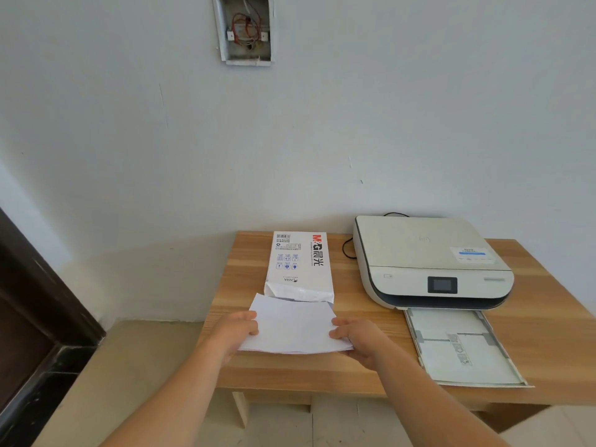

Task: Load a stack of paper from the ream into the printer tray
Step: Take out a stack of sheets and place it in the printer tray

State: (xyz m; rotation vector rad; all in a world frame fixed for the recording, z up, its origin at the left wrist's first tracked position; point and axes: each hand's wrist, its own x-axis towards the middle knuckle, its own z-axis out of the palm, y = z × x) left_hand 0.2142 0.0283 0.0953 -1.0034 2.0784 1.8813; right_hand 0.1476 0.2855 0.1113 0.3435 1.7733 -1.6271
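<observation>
In the head view, the task is sitting at an early-to-middle stage: a stack of paper is lying mostly out of the torn-open near end of the ream, with its far edge at, perhaps just inside, the wrapper's mouth, and nothing is yet showing in the printer tray. The left hand is gripping the stack's left edge, thumb lying on top and the other fingers hidden beneath, so it is pinching the sheets; the right hand is doing the same at the right edge, closed on the paper with its thumb pressing from above. The stack is hovering or resting just over the wooden table in front of the ream, its near edge sagging slightly; whether it is touching the tabletop cannot be told. What is left, by my judgement, is drawing the sheets fully clear, carrying them to the right, and sliding them into the tray. As for containers: the ream wrapper is lying flat and looking still well filled, though its contents are not directly visible. The tray is standing pulled out from the front of the printer, holding no paper, its guides and printed markings plainly exposed on the bare floor.
</observation>
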